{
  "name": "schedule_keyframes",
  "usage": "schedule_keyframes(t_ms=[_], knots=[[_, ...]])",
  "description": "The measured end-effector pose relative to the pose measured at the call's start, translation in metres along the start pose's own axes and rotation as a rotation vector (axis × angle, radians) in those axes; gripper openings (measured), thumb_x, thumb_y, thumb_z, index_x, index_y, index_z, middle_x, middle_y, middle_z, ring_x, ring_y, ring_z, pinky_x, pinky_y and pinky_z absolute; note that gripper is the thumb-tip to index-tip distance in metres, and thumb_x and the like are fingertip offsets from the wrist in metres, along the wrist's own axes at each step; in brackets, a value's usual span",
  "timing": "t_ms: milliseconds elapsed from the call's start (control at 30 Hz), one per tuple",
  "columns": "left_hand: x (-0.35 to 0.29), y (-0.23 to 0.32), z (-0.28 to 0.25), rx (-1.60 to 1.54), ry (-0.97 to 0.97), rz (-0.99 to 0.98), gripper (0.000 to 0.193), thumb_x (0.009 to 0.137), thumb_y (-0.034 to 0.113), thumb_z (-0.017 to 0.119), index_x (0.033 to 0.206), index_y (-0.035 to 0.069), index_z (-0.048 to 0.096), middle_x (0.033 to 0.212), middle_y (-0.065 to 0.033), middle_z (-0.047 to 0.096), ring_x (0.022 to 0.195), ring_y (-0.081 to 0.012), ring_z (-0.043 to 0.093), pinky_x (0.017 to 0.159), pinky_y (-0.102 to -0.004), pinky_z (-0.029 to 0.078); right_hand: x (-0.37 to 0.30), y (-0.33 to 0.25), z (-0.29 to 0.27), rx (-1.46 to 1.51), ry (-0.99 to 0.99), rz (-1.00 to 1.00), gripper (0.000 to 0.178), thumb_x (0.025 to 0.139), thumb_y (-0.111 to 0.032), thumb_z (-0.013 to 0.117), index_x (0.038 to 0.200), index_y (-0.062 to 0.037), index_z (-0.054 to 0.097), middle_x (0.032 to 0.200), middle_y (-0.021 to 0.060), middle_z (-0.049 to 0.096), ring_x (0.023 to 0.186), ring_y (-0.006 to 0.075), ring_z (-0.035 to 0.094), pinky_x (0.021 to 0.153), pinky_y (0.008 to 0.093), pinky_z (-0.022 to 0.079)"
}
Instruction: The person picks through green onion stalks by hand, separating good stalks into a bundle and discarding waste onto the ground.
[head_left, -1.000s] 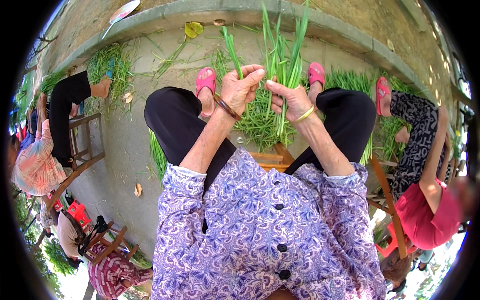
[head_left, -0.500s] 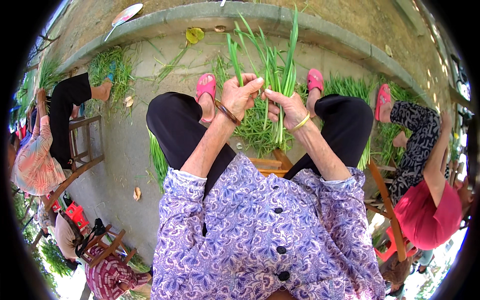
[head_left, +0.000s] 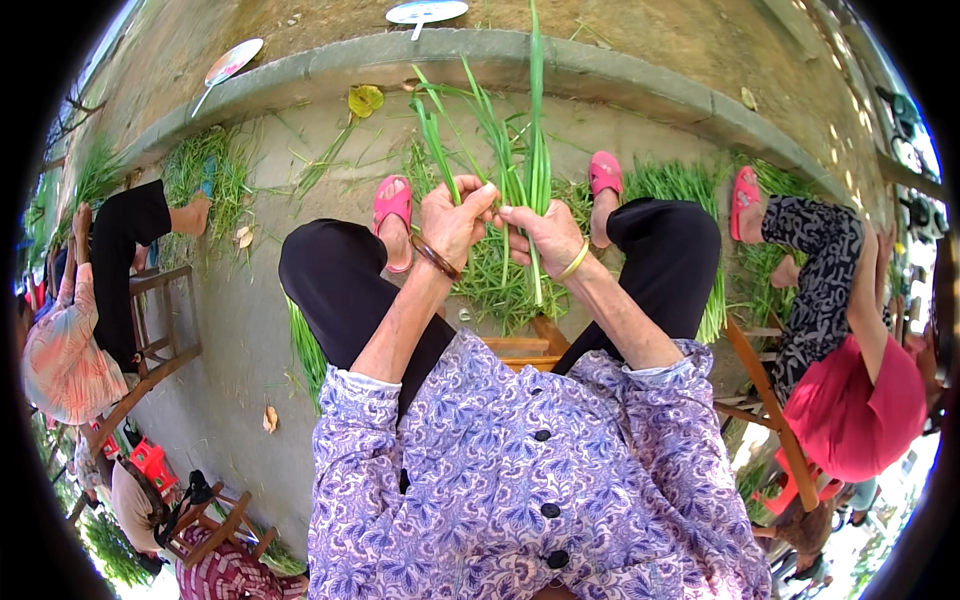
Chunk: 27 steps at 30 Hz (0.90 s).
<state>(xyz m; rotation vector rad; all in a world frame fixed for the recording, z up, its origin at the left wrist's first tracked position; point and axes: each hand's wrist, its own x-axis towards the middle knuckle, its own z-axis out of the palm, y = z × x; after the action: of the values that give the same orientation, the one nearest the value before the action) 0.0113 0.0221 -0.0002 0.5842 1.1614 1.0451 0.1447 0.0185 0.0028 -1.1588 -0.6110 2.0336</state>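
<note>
Both hands are held close together above my knees, thumbs nearly touching. My left hand (head_left: pixel 455 225) is closed on a few long green blades that look like garlic chives (head_left: pixel 436 150), pinched between thumb and fingers. A thicker bunch of the same garlic chives (head_left: pixel 538 155) is gripped in my right hand (head_left: pixel 550 238); its tips point away from me and its pale ends hang below the fingers. On the ground beneath the hands lies a loose heap of green trimmings (head_left: pixel 497 290). The fingertips between the hands partly hide one another.
Chive bundles (head_left: pixel 668 183) lie by my right foot and others (head_left: pixel 306 345) beside my left knee. A low concrete kerb (head_left: pixel 640 75) curves across ahead, with two hand fans (head_left: pixel 428 13) beyond it. Other people sit on both sides, near wooden stools (head_left: pixel 165 365).
The view has tipped slightly, so a second fan now shows beyond the kerb. Both hands still hold the garlic chives, the right hand's bunch standing more upright.
</note>
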Motion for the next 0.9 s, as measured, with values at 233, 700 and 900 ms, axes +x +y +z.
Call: schedule_keyframes(t_ms=[233, 700, 900], knots=[[0.000, -0.001, 0.002, -0.064, -0.041, 0.000, 0.010, 0.077, 0.010, 0.055, 0.075, 0.001, 0.050, 0.054, -0.0028, 0.050, 0.042, -0.0080, 0.048, 0.032, -0.0149, 0.028, 0.002, 0.001, -0.003, -0.017, 0.016, 0.020, 0.016, 0.074, -0.012, 0.051, 0.062, -0.0020, 0.053, 0.044, -0.0040, 0.036, 0.034, 0.0051, 0.029, 0.032, 0.0206, 0.023], [-0.001, 0.012, -0.009, -0.105, -0.124, -0.039, 0.010, 0.079, 0.011, 0.055, 0.078, 0.003, 0.049, 0.064, -0.0005, 0.050, 0.044, -0.0021, 0.038, 0.033, -0.0137, 0.027, -0.003, -0.016, -0.009, 0.150, -0.170, 0.021, 0.013, 0.078, -0.011, 0.048, 0.085, -0.0007, 0.048, 0.071, 0.0023, 0.050, 0.044, 0.0041, 0.034, 0.036, 0.0184, 0.031], [0.000, 0.010, -0.012, -0.054, -0.140, -0.018, 0.012, 0.078, 0.011, 0.056, 0.081, 0.002, 0.049, 0.064, -0.0009, 0.051, 0.045, -0.0026, 0.039, 0.033, -0.0140, 0.027, 0.001, -0.025, -0.025, 0.241, -0.275, -0.118, 0.014, 0.082, -0.013, 0.047, 0.090, -0.0015, 0.046, 0.076, 0.0035, 0.050, 0.050, 0.0055, 0.039, 0.039, 0.0186, 0.035]])
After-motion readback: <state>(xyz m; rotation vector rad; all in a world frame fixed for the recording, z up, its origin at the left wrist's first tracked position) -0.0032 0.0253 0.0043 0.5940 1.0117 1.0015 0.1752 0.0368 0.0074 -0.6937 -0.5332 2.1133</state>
